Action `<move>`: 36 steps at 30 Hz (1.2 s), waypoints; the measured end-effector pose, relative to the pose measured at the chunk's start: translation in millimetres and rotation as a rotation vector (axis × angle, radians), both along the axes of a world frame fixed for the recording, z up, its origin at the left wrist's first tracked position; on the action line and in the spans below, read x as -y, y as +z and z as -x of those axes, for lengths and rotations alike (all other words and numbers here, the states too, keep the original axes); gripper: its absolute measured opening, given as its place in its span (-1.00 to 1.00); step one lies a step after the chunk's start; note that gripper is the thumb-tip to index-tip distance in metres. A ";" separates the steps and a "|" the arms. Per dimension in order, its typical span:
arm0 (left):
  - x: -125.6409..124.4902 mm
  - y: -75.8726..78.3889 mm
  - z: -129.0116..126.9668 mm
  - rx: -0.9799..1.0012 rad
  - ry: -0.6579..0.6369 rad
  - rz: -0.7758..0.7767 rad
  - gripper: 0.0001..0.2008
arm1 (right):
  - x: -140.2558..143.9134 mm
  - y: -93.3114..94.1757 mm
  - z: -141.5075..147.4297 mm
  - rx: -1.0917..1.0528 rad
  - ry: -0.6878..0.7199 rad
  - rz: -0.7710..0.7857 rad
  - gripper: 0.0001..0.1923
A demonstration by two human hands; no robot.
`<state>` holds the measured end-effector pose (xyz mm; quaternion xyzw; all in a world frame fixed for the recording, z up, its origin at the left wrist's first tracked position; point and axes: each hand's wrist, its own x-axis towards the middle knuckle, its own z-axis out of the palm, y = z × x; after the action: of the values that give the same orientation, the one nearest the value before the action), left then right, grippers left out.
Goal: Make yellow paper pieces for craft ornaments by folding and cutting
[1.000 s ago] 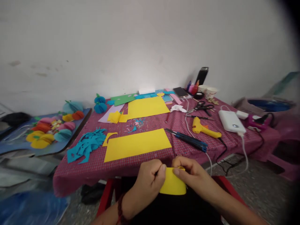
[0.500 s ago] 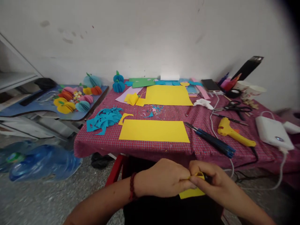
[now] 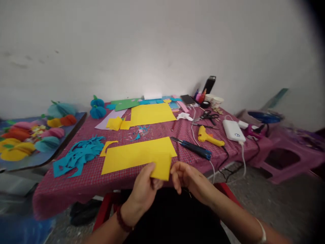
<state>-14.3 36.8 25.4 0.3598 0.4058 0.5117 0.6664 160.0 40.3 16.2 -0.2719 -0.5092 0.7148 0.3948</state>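
Observation:
A small yellow paper piece [image 3: 162, 166] is pinched in my left hand [image 3: 146, 186], between thumb and fingers, upright above the table's front edge. Just right of it my right hand [image 3: 186, 178] has its fingers loosely bent and apart; its fingertips are close to the paper's edge, and I cannot tell if they touch. A thin yellow sliver [image 3: 188, 193] shows below the right hand. Behind the held piece lies a yellow paper strip [image 3: 132, 154] on the checked cloth. A blue utility knife [image 3: 194, 148] with its blade out lies at the strip's right end.
Blue paper scraps [image 3: 81, 154] are heaped at left. Further right lie a yellow glue gun [image 3: 209, 137], black scissors [image 3: 209, 116] and a white power bank [image 3: 234, 130] with cables. A larger yellow sheet [image 3: 152, 114] lies behind. Paper fruit shapes [image 3: 48, 144] cover the left-hand board.
The view has swung right. My hands were together over my lap on the yellow paper; now they are apart, and my left hand has raised the paper towards the table. My right hand's fingers have loosened.

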 end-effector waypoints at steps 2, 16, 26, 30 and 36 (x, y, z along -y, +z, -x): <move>-3.0 -5.9 -4.2 0.135 0.113 0.115 -0.58 | -1.7 -3.1 2.5 -0.013 -0.004 0.005 -0.44; 8.7 -38.2 0.3 -0.300 0.132 -0.071 -0.68 | -5.8 -8.6 12.1 0.237 0.019 -0.007 -0.42; -4.6 -17.7 2.2 -0.187 0.078 0.060 -0.68 | -7.7 -1.2 2.5 0.561 -0.019 -0.319 -0.72; -15.2 -13.9 6.9 -0.105 0.180 0.034 -0.74 | -28.0 16.1 -25.4 0.578 0.048 -0.570 -0.81; -28.2 -20.8 11.5 -0.063 0.150 0.144 -0.68 | -123.9 49.5 -128.6 1.242 -0.516 -0.651 -0.83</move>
<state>-25.8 64.9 4.6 0.2953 0.4879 0.5182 0.6373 288.7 164.2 65.7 -0.6058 -0.7444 0.1272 0.2502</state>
